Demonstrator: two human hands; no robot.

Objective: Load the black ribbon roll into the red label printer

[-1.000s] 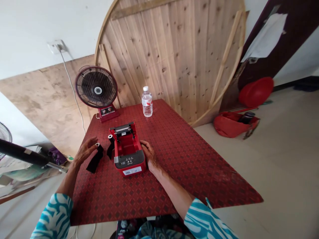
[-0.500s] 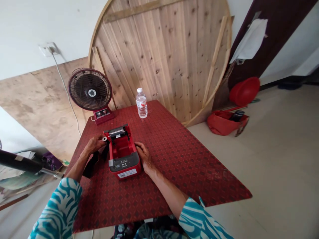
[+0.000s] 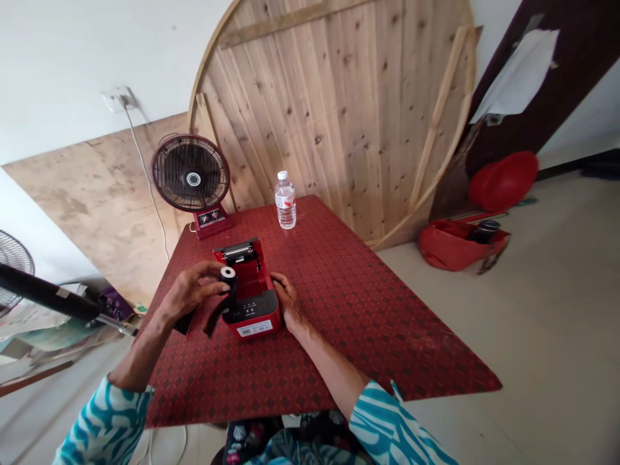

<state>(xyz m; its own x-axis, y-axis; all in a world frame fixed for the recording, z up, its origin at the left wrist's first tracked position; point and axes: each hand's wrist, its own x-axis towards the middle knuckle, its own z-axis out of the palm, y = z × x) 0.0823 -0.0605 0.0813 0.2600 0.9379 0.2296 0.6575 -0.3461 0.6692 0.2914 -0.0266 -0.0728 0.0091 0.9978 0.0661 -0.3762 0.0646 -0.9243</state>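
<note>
A red and dark grey label printer (image 3: 256, 316) stands on the table with its lid tipped back and its red inner bay exposed. My left hand (image 3: 198, 287) pinches a small roll of dark ribbon (image 3: 228, 276) by its side, just over the left edge of the bay. The roll's pale round end faces up, and a loose dark strip (image 3: 213, 315) hangs from it in front of the printer's left side. Against the right side wall of the printer, my right hand (image 3: 288, 298) is closed with curled fingers, holding it; its fingertips are partly hidden.
A water bottle (image 3: 285, 203) and a dark red fan (image 3: 191, 177) stand at the back of the red patterned table (image 3: 358, 310). A round wooden tabletop (image 3: 329, 103) leans on the wall behind. On the floor to the right lies a red bag (image 3: 445, 245).
My left hand has lifted the roll and carried it right, from beside the printer to over its left edge. My right hand stays on the printer. The view has shifted slightly left.
</note>
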